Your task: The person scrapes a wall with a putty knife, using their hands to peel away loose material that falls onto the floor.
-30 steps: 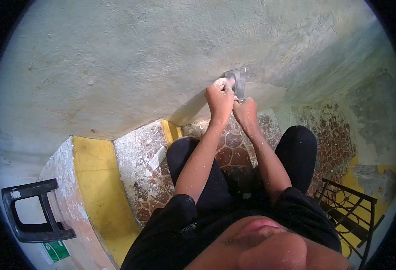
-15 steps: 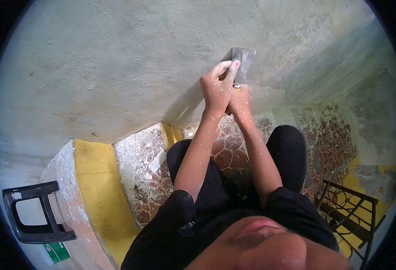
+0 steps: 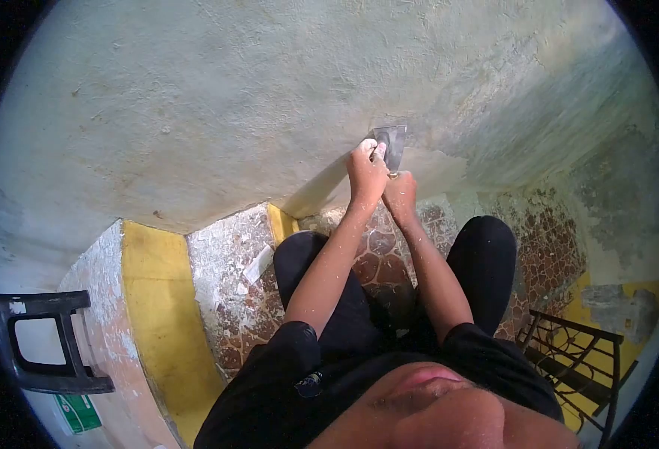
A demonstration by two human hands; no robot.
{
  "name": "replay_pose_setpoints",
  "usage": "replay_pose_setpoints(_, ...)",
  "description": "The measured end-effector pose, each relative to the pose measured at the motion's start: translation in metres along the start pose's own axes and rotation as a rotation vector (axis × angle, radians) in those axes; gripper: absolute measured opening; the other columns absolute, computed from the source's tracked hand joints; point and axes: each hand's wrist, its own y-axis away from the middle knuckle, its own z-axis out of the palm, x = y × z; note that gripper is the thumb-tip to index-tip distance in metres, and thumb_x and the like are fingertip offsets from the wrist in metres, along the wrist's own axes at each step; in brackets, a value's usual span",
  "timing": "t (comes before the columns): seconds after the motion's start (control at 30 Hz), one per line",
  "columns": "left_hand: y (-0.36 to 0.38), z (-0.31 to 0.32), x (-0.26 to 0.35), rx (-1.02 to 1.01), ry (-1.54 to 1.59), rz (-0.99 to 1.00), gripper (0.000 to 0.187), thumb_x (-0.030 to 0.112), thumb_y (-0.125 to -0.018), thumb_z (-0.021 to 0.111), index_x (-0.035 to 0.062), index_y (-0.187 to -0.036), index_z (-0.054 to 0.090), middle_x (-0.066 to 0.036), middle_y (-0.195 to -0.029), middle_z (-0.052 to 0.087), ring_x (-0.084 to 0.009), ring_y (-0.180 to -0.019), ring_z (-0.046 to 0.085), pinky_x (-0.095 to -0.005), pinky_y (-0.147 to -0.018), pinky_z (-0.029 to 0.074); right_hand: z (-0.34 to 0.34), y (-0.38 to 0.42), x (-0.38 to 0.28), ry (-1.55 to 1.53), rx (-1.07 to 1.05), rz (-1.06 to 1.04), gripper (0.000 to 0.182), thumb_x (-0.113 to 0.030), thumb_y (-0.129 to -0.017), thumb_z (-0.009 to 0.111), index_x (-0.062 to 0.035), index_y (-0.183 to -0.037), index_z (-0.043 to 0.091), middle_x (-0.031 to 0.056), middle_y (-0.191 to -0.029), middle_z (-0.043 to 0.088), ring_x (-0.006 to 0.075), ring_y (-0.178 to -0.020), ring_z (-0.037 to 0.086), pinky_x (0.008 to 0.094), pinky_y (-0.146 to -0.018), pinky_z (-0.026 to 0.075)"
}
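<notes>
A flat grey metal scraper [image 3: 395,147] rests with its wide edge against the pale green-grey wall [image 3: 217,105]. Its handle end is wrapped by my right hand [image 3: 400,191], which is closed. Just to the left, my left hand [image 3: 368,173] grips the blade's side, thumb on the metal and fingers curled. Both hands and forearms carry white specks. The wall around the blade is rough and patchy, with a smoother, lighter area to the right of it.
Yellow-edged steps [image 3: 166,314] rise at the left beside a black plastic frame [image 3: 67,340] and a green-labelled container [image 3: 81,411]. Paint-flecked brown stone-pattern tiles [image 3: 543,251] cover the floor. A dark metal rack [image 3: 576,355] stands at lower right. My bent knees are below the hands.
Both hands and the scraper have moved down the wall, slightly leftward, closer to my body. The grip looks the same. The camera view has shifted slightly.
</notes>
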Motion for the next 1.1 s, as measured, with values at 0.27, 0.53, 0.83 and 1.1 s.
replay_pose_setpoints(0.27, 0.008, -0.002, 0.01, 0.098, 0.081, -0.06, 0.025, 0.013, -0.102, 0.067, -0.0068, -0.087, 0.064, -0.007, -0.066, 0.062, -0.0129, -0.055, 0.062, -0.0323, -0.046, 0.051, -0.005, 0.008, -0.005, 0.068, -0.047, 0.037, 0.044, -0.033, -0.086, 0.068, 0.011, -0.087, 0.072, 0.0368, -0.083, 0.067, 0.051, -0.086, 0.071, 0.0523, -0.077, 0.056)
replay_pose_setpoints(0.53, 0.012, 0.0, 0.021, 0.151, 0.063, -0.016, 0.029, 0.01, -0.1, 0.067, -0.0053, -0.075, 0.065, -0.007, -0.055, 0.06, -0.0146, -0.047, 0.062, -0.0337, -0.045, 0.046, -0.012, 0.002, 0.003, -0.022, -0.17, 0.06, 0.051, -0.033, -0.094, 0.069, 0.0059, -0.064, 0.056, 0.0111, -0.054, 0.055, 0.0199, -0.042, 0.053, 0.0403, -0.04, 0.04)
replay_pose_setpoints(0.83, 0.01, -0.007, 0.031, 0.119, 0.092, -0.033, 0.024, 0.009, -0.099, 0.068, -0.0074, -0.082, 0.069, -0.007, -0.058, 0.062, -0.0108, -0.048, 0.06, -0.0326, -0.046, 0.045, -0.023, 0.015, -0.027, -0.264, -0.348, 0.308, 0.042, -0.027, -0.096, 0.065, -0.0006, -0.068, 0.05, 0.0052, -0.053, 0.049, 0.0179, -0.039, 0.047, 0.0388, -0.036, 0.033)
replay_pose_setpoints(1.1, 0.0, -0.008, 0.042, 0.153, -0.073, 0.143, 0.021, 0.013, -0.1, 0.071, -0.0081, -0.101, 0.076, -0.001, -0.074, 0.07, -0.0042, -0.059, 0.059, -0.0256, -0.049, 0.046, -0.021, 0.01, -0.044, -0.439, -0.455, 0.336, 0.035, -0.026, -0.097, 0.065, -0.0023, -0.074, 0.056, 0.0039, -0.053, 0.05, 0.0157, -0.038, 0.046, 0.0361, -0.035, 0.031)
